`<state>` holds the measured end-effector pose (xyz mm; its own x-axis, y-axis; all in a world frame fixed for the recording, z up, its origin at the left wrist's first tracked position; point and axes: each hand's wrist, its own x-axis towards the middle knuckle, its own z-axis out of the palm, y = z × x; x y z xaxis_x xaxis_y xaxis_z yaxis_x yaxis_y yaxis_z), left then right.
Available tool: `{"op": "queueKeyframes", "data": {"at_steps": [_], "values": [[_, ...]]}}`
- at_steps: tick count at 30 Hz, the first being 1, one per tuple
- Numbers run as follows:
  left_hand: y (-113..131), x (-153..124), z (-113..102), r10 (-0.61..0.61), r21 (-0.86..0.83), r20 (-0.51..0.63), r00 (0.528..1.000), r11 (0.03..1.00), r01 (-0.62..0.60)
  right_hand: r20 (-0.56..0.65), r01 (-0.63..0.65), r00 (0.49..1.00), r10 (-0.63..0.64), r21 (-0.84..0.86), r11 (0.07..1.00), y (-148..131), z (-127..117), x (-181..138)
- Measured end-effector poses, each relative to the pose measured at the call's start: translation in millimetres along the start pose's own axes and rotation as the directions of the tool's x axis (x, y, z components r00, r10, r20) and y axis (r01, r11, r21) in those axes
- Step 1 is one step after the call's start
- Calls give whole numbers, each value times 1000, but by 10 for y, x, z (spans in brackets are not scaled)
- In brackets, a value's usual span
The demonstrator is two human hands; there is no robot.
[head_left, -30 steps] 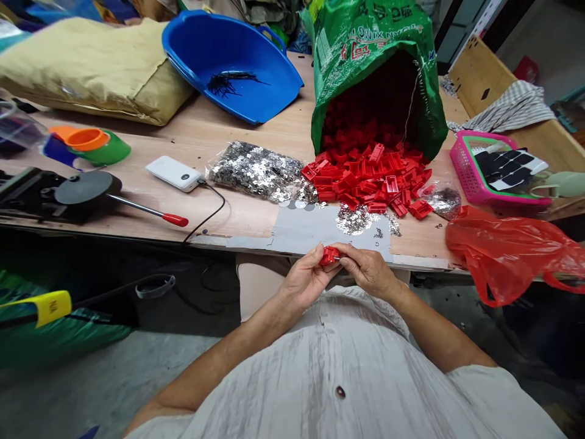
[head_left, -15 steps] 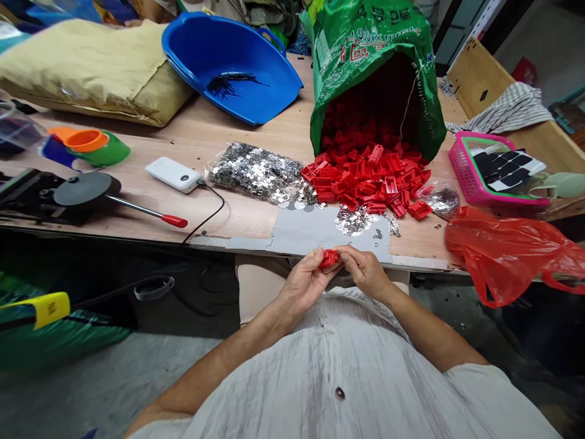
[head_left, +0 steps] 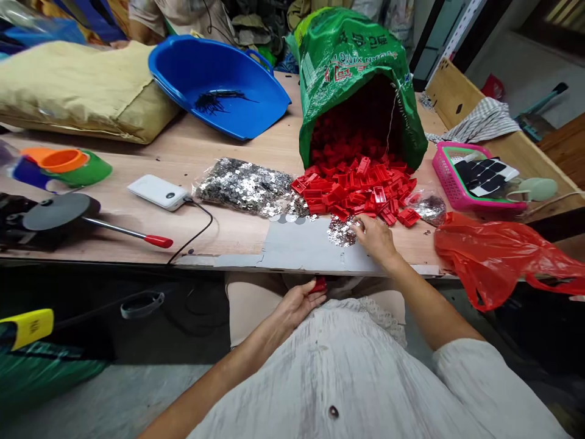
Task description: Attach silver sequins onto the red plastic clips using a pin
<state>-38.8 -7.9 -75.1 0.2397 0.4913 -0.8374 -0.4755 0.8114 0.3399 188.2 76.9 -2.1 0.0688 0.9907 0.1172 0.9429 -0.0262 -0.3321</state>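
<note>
My left hand point(head_left: 299, 300) is down at my lap below the table edge, fingers closed round a small red plastic piece point(head_left: 319, 285). My right hand point(head_left: 375, 236) reaches onto the table, fingertips pinched at a small heap of silver metal bits point(head_left: 342, 231). Just beyond it a pile of red plastic pieces point(head_left: 354, 189) spills from a green sack point(head_left: 354, 67) lying on its side.
A clear bag of silver bits point(head_left: 244, 186), a white power bank point(head_left: 158, 192) with cable, a black tool with red-tipped lever point(head_left: 59, 213), a blue basin point(head_left: 219, 82), a pink basket point(head_left: 478, 180) and a red plastic bag point(head_left: 498, 256) lie about the wooden table point(head_left: 228, 231).
My hands have parted. The right hand left the red piece and moved up onto the table to the silver bits. The left hand dropped to my lap with the red piece.
</note>
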Motion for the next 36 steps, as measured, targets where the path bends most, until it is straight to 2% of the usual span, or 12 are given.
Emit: {"op": "queueKeyframes", "data": {"at_steps": [3,7,12,16,18,22,24,27,29,31,33,36], "values": [[40,59,0,36,5,-7,999,999,-36,8,6,1000,-6,-123,992,-100,68,214],[65,-39,3,64,7,24,998,998,-64,40,2,999,6,-202,979,-210,137,376],[75,-236,18,40,149,187,982,986,-69,-5,-6,1000,5,-176,984,-173,131,409],[140,-391,100,-2,307,365,931,944,-119,-102,6,995,-2,47,999,-67,24,309],[203,-440,180,54,317,433,900,925,-208,-110,28,994,0,248,968,-38,-24,193],[334,-418,382,352,234,452,820,840,-489,75,-15,996,-47,663,748,-99,-11,-190],[359,-364,463,463,203,448,764,780,-592,196,-81,975,-107,756,649,-160,37,-411],[331,-304,510,486,214,483,728,741,-637,317,-162,936,-156,778,607,-149,82,-633],[294,-300,494,463,226,495,735,748,-624,305,-148,943,-135,746,650,-22,64,-649],[266,-323,462,447,215,493,746,769,-603,201,-93,978,-48,634,768,182,13,-565],[252,-355,434,434,194,491,755,791,-581,62,-66,997,45,417,907,398,-45,-423],[245,-396,422,428,167,482,765,812,-559,7,-51,999,50,149,988,610,-85,-210]]}}
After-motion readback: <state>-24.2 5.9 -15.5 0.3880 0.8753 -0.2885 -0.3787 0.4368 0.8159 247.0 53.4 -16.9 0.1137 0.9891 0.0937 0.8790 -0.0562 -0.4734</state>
